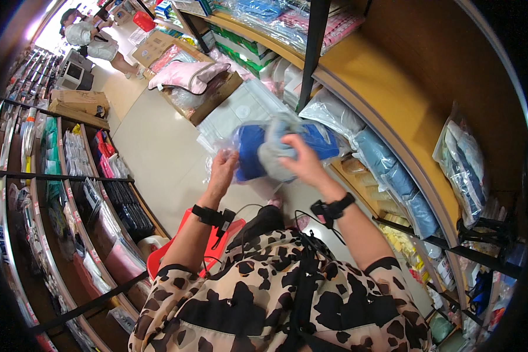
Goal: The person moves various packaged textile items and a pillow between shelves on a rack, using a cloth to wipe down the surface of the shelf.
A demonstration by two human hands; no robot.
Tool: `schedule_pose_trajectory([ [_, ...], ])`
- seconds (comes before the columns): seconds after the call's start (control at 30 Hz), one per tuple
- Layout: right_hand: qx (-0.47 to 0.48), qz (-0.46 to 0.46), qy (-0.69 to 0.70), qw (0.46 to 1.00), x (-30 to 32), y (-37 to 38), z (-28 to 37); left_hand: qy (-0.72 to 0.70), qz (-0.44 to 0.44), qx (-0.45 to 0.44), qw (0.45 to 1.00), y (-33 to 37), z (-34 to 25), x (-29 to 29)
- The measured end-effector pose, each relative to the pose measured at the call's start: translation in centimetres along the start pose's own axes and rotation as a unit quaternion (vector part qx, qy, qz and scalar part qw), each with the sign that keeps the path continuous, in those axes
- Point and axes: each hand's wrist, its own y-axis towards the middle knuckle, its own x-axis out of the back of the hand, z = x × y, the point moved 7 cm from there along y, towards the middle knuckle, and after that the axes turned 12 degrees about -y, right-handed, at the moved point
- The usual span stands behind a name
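Note:
In front of me is a blue folded item (250, 154) in a clear plastic bag. My left hand (223, 171) pinches the bag's left edge, fingers closed on the crinkled plastic. A light grey cloth (271, 151) lies across the middle of the blue item, slightly smeared by motion. My right hand (303, 161) grips the cloth's right side, with thumb and fingers closed around it. Just beyond is a stack of flat white packages (246, 104). What lies beneath the blue item is partly hidden.
An open cardboard box (220, 97) with a pink cushion (189, 76) stands beyond. Shelves of bagged goods (387, 170) curve along my right; more packed shelves (70, 193) line my left. A red stool (158, 258) is by my left arm. Another person (97, 41) stands far left.

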Motion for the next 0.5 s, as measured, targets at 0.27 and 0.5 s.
schedule_pose_trajectory([
  [0.27,-0.128,0.087,-0.35,0.924,-8.4,-1.0,-5.8,0.04,0.01,0.052,0.998,0.0,3.1,3.5],
  [0.5,-0.332,0.057,-0.312,0.888,-6.2,-3.5,-19.2,-0.082,-0.008,0.099,0.992,2.1,0.6,5.5],
])
